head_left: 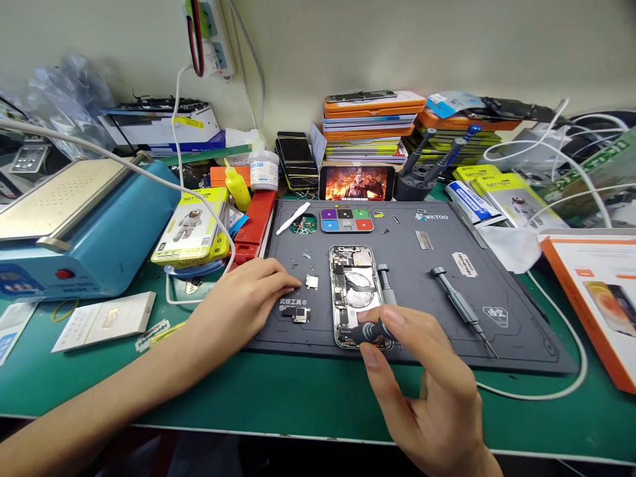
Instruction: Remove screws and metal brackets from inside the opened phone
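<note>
An opened smartphone [358,281] lies on the dark grey work mat [407,291], with its battery and boards exposed. Over its lower end, my right hand [432,377] pinches a dark screwdriver [370,333] between thumb and fingers; the tip cannot be made out. My left hand [253,298] rests at the mat's left side with nothing seen in it, fingers stretched out side by side. Close to its fingertips is a small silver metal plate [312,282], and below that a small black-and-silver part [301,315]. A grey screwdriver [464,311] lies right of the phone, and another [385,281] lies against its right edge.
A playing phone [356,183] stands behind the mat near a screwdriver holder [422,175]. On the mat are a coloured parts tray [346,220] and a white pry tool [293,218]. Battery boxes [193,225] and a blue machine [89,232] stand left; a white cable [561,394] curves right.
</note>
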`<control>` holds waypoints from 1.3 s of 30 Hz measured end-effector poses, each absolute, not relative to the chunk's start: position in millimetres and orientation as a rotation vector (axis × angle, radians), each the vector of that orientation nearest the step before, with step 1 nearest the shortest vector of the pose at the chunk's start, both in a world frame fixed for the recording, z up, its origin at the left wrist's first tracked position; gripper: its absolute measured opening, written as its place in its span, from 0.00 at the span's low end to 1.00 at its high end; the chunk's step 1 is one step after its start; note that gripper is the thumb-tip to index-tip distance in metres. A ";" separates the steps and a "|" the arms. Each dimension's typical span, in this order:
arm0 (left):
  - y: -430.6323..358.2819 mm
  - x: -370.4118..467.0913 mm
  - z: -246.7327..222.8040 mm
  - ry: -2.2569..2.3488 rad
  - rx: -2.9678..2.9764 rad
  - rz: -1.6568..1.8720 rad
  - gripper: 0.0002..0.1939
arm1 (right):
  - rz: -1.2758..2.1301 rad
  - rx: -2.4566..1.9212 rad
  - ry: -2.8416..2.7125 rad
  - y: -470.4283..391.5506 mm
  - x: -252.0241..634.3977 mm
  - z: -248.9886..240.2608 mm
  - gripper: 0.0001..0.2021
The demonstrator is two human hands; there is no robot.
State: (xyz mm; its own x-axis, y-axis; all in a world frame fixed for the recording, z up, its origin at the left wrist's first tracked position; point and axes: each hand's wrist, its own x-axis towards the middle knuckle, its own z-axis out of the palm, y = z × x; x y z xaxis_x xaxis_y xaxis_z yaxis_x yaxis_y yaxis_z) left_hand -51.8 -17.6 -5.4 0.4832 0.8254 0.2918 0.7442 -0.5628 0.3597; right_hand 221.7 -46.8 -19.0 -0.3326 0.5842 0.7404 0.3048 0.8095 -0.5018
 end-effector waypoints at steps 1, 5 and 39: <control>-17.8 -51.9 -5.8 1.365 2.565 0.636 0.15 | 0.327 -0.663 -1.939 -46.8 221.6 -18.9 0.32; -17.7 -51.2 -5.3 1.382 2.597 0.611 0.15 | 0.327 -0.650 -1.939 -46.0 221.3 -18.9 0.34; -64.4 -20.0 -9.8 1.239 2.484 0.581 0.12 | 0.418 -1.207 -1.383 -53.6 270.7 -22.6 0.27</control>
State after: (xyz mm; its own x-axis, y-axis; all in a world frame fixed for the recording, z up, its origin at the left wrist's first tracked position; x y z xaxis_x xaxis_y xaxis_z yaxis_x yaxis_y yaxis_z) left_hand -20.0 -64.4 -9.8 0.5449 0.8093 0.2194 0.6862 -0.5808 0.4380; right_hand 270.7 -53.6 -22.6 0.2301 0.8267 0.5134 0.4045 0.3986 -0.8231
